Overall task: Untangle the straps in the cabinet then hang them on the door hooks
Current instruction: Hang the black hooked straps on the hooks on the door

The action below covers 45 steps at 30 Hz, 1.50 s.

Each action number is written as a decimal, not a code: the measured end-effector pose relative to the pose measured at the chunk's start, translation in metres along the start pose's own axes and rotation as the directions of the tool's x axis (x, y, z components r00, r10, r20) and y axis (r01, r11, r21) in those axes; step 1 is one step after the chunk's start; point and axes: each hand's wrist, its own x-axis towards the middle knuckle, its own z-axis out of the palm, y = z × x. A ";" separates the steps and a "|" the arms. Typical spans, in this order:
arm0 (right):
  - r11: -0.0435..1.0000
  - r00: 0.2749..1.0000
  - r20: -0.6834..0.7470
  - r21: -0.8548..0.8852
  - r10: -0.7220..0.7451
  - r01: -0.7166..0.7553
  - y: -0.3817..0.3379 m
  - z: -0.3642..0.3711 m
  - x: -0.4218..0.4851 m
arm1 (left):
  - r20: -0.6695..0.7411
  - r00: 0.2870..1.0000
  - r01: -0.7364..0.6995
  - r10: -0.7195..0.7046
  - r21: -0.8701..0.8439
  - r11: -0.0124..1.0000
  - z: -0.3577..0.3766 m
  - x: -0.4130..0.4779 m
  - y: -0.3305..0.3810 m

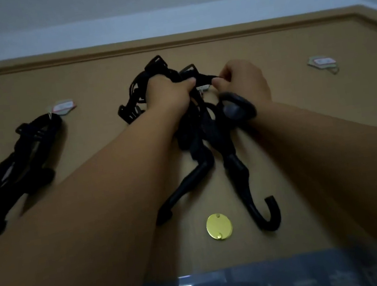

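Note:
A bundle of black straps (195, 129) with buckles and end hooks hangs against the brown door (304, 137), up at the middle door hook (202, 89). My left hand (170, 94) grips the top of the bundle. My right hand (244, 80) pinches a strap loop right beside it, over the middle hook. A black ring (238, 108) lies at my right wrist. Two hooked strap ends (265, 214) dangle below. Another black strap bundle (25, 152) hangs from the left door hook (62, 107).
A third adhesive hook (323, 63) at the right of the door is bare. A round brass plate (219, 226) sits low on the door. A blue sheet with printed characters (276, 281) is at the bottom. The white ceiling is above.

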 end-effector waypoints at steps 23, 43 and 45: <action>0.993 0.962 0.273 -0.114 0.025 0.006 -0.011 -0.052 -0.062 | -0.016 0.986 0.168 -0.168 0.056 0.984 -0.024 -0.062 -0.005; 0.253 0.443 0.794 0.368 0.416 -0.895 -0.083 -0.251 -0.450 | 0.327 0.541 0.782 -0.775 0.145 0.606 -0.106 -0.450 0.067; 0.190 0.376 0.846 0.326 0.378 -0.926 -0.095 -0.272 -0.483 | 0.358 0.416 0.827 -0.836 0.233 0.511 -0.113 -0.490 0.063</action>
